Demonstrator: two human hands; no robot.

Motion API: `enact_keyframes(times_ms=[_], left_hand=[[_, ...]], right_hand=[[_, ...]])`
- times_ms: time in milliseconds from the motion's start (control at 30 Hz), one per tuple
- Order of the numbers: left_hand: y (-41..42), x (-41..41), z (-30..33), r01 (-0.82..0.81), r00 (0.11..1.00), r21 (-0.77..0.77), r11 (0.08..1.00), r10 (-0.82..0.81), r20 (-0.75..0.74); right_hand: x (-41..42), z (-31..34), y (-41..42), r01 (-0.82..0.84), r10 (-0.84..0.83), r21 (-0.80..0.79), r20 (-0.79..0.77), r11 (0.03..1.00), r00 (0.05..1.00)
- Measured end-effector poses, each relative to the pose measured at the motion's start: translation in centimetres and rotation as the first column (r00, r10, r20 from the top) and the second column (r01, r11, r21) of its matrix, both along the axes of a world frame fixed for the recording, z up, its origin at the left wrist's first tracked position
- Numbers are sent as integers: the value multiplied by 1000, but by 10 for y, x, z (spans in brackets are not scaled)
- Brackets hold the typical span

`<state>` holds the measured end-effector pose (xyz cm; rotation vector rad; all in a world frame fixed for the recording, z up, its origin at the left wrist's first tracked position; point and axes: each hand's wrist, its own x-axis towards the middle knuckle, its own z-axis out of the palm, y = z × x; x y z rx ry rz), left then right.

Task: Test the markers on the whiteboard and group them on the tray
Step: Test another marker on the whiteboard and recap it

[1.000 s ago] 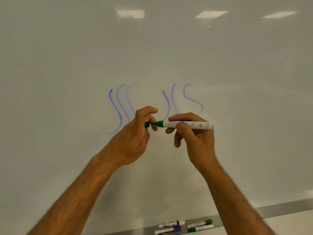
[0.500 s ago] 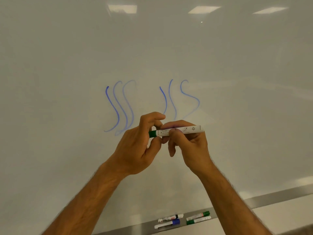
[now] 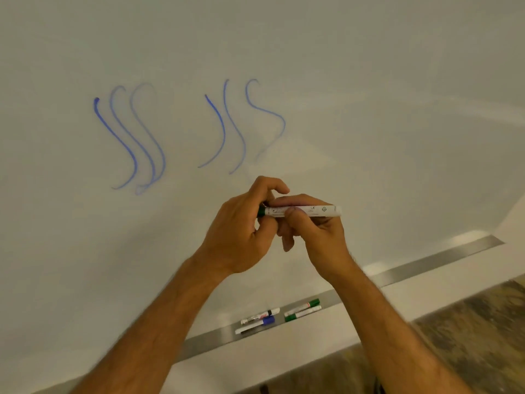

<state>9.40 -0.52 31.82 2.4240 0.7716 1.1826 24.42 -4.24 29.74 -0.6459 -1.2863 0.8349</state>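
Cap now pressed home on the green marker [image 3: 301,211], a second ago apart: my left hand [image 3: 241,231] grips its cap end, right hand [image 3: 312,234] pinches the barrel, ready for the tray [image 3: 426,265] at 5 o'clock.

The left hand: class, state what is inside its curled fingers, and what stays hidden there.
Inside the left hand, the green cap end of the marker shows between its fingers. The right hand grips the white barrel. The tip and most of the cap are covered.

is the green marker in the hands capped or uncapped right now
Capped, as far as shows: the left hand grips the green cap butted against the white barrel held by the right hand; no tip shows.
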Motion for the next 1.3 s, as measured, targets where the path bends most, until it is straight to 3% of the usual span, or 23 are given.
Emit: enact_keyframes(times_ms=[133,300,500,667,867,1033,1133,1300], left_hand=[[-9,54,-36,-53,990,-113,992,38,-133],[-22,125,-122,-196,965,-332,923,120,-235],[-44,203,-264,-297,899,-560,773,29,-437],[-56,261,-382,-310,830,-672,672,-153,-536],[-59,327,-547,-317,774,-755,574,-303,-555],[-62,373,-710,-308,700,-760,573,-404,-589],[-63,390,-803,-283,627,-725,628,-451,-635],[-60,413,-909,-192,538,-641,744,-466,-702]], right_hand=[[71,-34,-14,61,-48,-114,118,992,992],[179,-102,-39,154,-73,-389,216,908,974],[283,-218,-76,303,-62,-676,356,672,932],[337,-333,-102,426,-45,-740,474,522,879],[384,-520,-131,532,-38,-806,542,259,840],[406,-693,-150,567,33,-820,570,72,821],[415,-785,-162,578,93,-816,576,4,813],[429,-894,-169,638,217,-770,619,-22,755]])
